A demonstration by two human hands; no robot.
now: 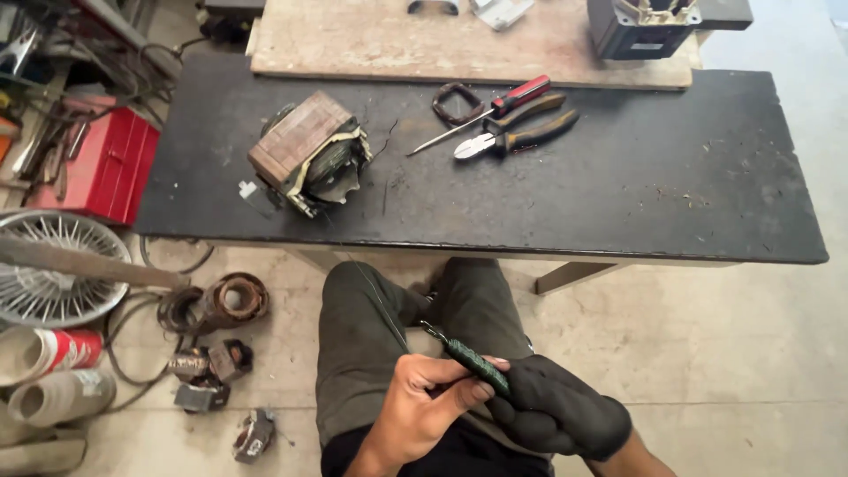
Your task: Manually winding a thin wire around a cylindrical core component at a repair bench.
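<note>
Your bare left hand (pixel 422 397) and gloved right hand (pixel 556 408) were both clamped on a slim, dark green wrapped tool (pixel 473 358). A thin wire (pixel 371 287) ran from its tip to the motor stator (pixel 307 152) near the workbench's (pixel 671 185) front left corner.

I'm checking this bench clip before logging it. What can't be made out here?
- Head view: lower end of the green tool is hidden inside the gloved right hand.
- The thin wire running from the tool toward the transformer is too fine to follow all the way.
- The grey box is cut off by the top edge.
- The left hand hides its own fingertips' grip.
</note>
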